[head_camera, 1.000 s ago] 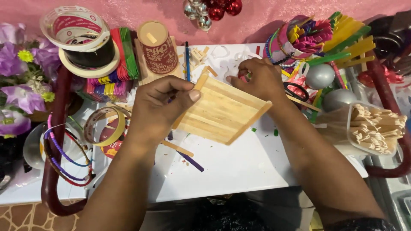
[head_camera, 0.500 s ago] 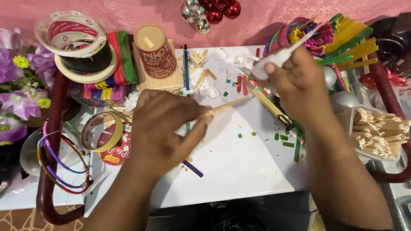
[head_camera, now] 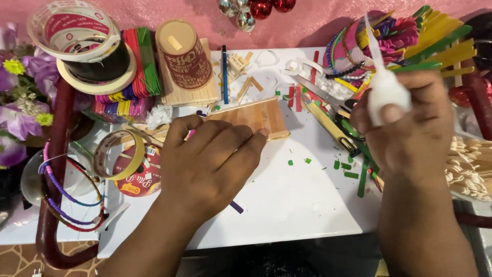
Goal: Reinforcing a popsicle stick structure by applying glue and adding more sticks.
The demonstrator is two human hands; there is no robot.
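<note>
Wood-stick panel (head_camera: 256, 117), flat and ridged, lies half hidden under my spread left hand (head_camera: 210, 159); my right hand (head_camera: 410, 128) grips a white glue bottle (head_camera: 384, 87).

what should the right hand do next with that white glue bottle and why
Probably bring the white squeeze glue bottle down with its nozzle over the flat panel of wooden craft sticks. The right hand holds it raised with the tip pointing up, away from the panel, while the left hand presses the panel flat on the white board.
</note>
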